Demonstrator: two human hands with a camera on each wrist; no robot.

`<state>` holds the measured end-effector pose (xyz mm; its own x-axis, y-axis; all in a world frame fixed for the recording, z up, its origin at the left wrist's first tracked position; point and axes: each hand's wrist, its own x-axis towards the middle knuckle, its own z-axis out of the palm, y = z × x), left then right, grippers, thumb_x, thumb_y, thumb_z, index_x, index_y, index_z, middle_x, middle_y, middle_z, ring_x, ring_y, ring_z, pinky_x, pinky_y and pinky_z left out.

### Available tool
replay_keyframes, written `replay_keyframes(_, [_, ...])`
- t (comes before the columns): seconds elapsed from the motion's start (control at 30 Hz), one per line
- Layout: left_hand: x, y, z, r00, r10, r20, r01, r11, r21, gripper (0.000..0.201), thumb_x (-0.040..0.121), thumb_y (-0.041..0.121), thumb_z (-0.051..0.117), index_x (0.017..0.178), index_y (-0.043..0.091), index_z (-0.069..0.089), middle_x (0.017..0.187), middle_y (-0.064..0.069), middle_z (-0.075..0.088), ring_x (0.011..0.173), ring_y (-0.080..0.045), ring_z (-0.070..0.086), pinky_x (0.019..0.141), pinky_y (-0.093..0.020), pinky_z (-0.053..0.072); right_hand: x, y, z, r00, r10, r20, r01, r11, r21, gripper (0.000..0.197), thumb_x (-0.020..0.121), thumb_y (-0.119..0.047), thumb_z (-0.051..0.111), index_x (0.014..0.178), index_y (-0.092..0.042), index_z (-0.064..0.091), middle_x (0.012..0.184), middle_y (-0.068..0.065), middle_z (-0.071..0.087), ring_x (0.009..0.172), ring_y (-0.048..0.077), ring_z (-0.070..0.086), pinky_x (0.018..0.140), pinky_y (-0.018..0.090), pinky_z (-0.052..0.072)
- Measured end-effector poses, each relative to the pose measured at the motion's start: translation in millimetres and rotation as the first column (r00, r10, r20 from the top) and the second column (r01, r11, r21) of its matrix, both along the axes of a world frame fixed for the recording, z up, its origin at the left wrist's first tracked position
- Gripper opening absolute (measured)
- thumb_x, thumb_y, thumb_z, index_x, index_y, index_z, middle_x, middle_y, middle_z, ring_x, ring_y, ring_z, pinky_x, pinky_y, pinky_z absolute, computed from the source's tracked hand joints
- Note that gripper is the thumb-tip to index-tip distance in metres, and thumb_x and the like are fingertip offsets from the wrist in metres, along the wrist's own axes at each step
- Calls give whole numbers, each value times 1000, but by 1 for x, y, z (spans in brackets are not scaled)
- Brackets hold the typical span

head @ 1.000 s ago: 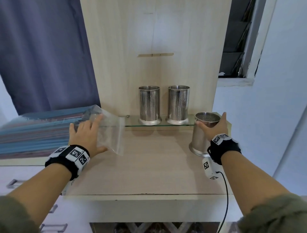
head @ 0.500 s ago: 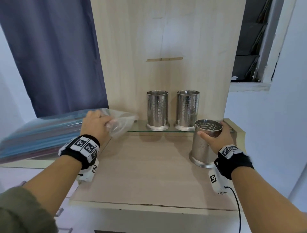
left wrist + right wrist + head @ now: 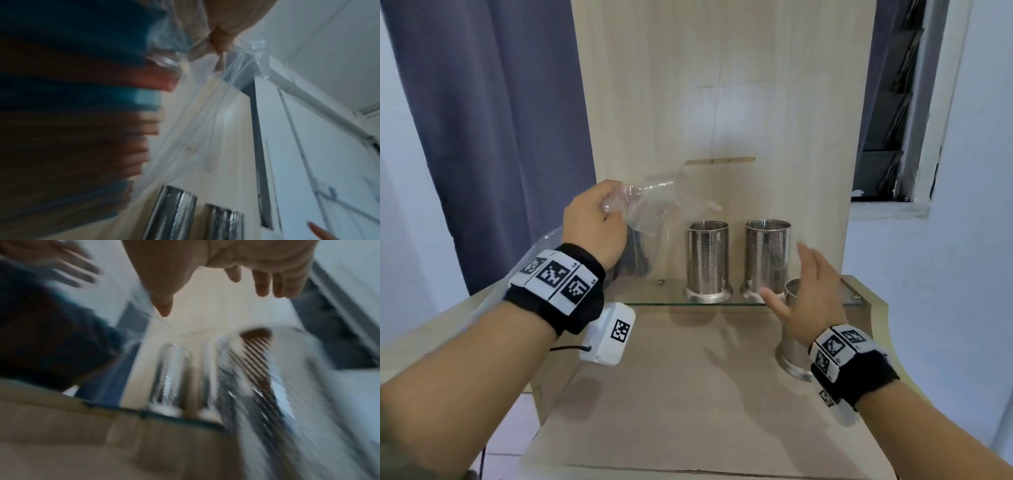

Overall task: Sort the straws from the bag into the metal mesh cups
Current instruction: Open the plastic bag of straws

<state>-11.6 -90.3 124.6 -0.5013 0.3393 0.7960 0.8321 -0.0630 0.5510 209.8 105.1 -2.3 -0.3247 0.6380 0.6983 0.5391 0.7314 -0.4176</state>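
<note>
My left hand [image 3: 599,226] grips the crumpled clear plastic bag [image 3: 654,209] by its neck; my right hand [image 3: 808,294], released, should steady its mouth before drawing coloured straws [image 3: 107,91].

A purple curtain [image 3: 493,130] is hanging behind the left hand [image 3: 595,226], beside a pale wood panel [image 3: 722,102] that is rising ahead of both hands. A glass shelf [image 3: 654,298] is lying at the panel's foot, beyond the hands, over the bench [image 3: 688,394] below them. A louvred window [image 3: 893,102] is showing above the right hand [image 3: 808,298].
</note>
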Motion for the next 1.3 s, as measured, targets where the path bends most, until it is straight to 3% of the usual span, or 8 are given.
replay_keyframes(0.23, [29,-12,44,980,-181,84,163,970,181,35,89,4,45,86,27,71,73,17,61,56,5,48,55,-8,41,-70,-75,65,750,661,-29,-645,721,-254,88,86,-68,50,154,-39,2,162,-4,13,140,16,33,117,47,28])
replay_keyframes(0.4, [30,-5,42,886,-369,281,309,921,236,21,85,19,57,86,33,72,95,-5,73,76,-16,64,61,-31,47,-100,-82,77,762,587,-273,-646,717,-262,84,95,-55,47,156,-20,3,163,1,13,148,13,16,119,29,9])
replay_keyframes(0.6, [62,-2,17,823,-499,270,459,865,202,36,79,8,70,70,43,69,79,22,69,85,-12,64,81,-44,54,-91,-79,73,806,285,-519,-450,864,-225,25,96,-34,57,109,-15,64,109,0,67,101,14,63,93,31,48])
replay_keyframes(0.73, [70,8,13,817,-504,280,451,861,233,33,88,3,55,84,32,71,89,13,71,85,-9,66,81,-43,58,-77,-66,84,797,243,-553,-410,890,-199,12,98,-24,55,88,-18,57,83,-5,61,75,8,55,69,19,41])
replay_keyframes(0.87, [70,19,15,837,-473,276,417,877,237,59,92,-5,46,83,50,67,97,9,69,83,-18,65,79,-52,56,-68,-58,94,745,229,-627,-377,920,-111,11,100,-19,49,90,-18,53,78,-11,57,69,3,53,63,11,39])
replay_keyframes(1.03, [84,34,2,820,-521,238,475,851,226,35,87,-8,57,94,24,68,88,6,71,71,-17,54,59,-40,52,-55,-45,86,743,177,-645,-251,968,-24,10,103,-21,41,95,-20,48,76,-14,52,66,-2,48,58,8,37])
replay_keyframes(1.2, [83,43,-29,840,-527,127,513,849,127,25,96,12,52,112,29,62,104,22,64,91,8,59,80,-8,44,-38,-22,66,816,193,-544,-314,939,-138,13,101,-19,46,90,-16,51,76,-12,52,69,0,47,72,24,36])
replay_keyframes(1.3, [77,44,-39,828,-547,125,552,833,-15,54,88,36,62,138,27,42,130,16,49,114,15,45,89,0,35,-27,-19,78,833,217,-509,-357,914,-194,15,98,-16,51,84,-19,57,78,-8,58,70,5,52,74,26,41])
